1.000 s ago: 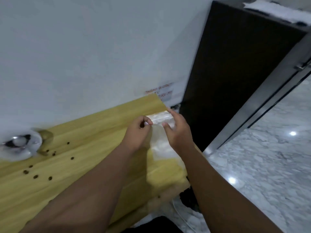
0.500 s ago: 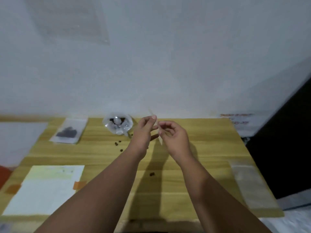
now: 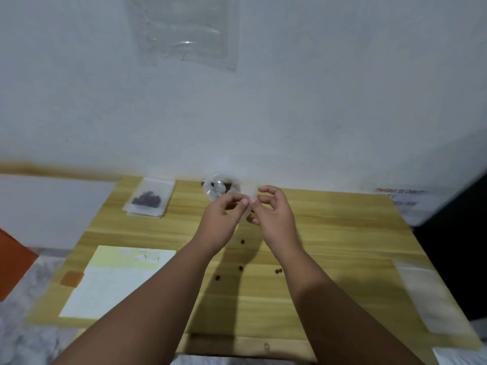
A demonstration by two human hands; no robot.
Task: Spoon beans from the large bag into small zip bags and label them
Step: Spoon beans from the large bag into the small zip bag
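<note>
Head camera, looking down at a light wooden table set against a white wall. Two bare forearms reach in from the bottom of the frame, and the hands meet in the air over the rear middle of the table.

The left hand and the right hand each pinch a small clear zip bag between thumb and forefinger, with the other fingers loosely curled. The bag is see-through and blurred, so its outline is hard to make out and I cannot tell whether it is open.

Just behind the hands, at the rear edge, sits the large bag with dark beans inside. Something pale and shiny lies in its mouth. To its left, also near the rear edge, lies a filled zip bag with a dark heap of beans.

A pale label sheet lies at the front left corner. A few loose beans are scattered on the middle of the table. A stack of empty clear bags lies along the right edge.
</note>
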